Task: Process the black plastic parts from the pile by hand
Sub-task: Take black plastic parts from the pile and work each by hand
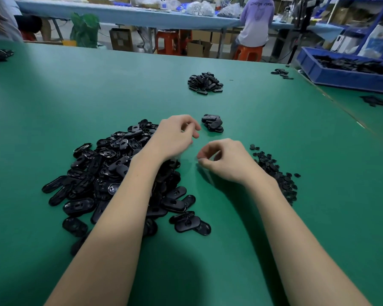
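While both hands' fingers curl, hold unclear | blue bin (pixel 341 79): black parts (pixel 354 65)

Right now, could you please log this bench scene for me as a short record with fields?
surface: green table mat
main pile: large heap of black oval plastic parts, under the left forearm
small stack: few black oval parts beyond the hands
far pile: black oval parts
scraps: small black plastic bits by the right wrist
left hand: fingers curled, no part visible in it
right hand: fingertips pinched; contents unclear
bin: blue plastic crate, far right
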{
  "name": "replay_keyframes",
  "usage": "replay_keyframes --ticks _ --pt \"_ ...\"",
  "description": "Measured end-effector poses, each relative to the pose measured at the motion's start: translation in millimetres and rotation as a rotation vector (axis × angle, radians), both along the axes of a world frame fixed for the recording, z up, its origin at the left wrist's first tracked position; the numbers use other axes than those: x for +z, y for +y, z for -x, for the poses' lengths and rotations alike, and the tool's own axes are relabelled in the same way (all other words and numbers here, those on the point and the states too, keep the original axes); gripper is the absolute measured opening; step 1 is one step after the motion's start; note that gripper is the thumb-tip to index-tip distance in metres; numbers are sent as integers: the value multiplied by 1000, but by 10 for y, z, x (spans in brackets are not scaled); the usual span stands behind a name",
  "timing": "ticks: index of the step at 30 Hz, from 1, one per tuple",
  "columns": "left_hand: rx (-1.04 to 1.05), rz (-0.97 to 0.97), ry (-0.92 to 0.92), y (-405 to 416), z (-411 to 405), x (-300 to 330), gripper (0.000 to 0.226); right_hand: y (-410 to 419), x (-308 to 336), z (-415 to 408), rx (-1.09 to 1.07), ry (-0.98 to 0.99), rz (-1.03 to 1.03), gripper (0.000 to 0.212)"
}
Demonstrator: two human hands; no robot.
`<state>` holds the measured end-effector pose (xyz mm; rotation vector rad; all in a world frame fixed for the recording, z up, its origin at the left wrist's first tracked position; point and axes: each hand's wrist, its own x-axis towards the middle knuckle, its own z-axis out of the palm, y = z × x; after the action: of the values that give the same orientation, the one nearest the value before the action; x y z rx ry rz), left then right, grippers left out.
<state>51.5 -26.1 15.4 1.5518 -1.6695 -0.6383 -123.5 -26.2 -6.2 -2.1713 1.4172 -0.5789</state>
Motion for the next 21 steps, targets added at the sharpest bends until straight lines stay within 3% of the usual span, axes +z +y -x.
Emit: replay_keyframes --ticks 6,15,21 --pt "19 -7 79 -10 -109 12 39 161 -49 -307 173 10 126 23" --pt "3 -48 4 40 -147 2 34 134 -52 -276 187 108 252 12" --pt "-32 -58 -78 64 -97 13 18 89 -39 -121 114 9 102 15"
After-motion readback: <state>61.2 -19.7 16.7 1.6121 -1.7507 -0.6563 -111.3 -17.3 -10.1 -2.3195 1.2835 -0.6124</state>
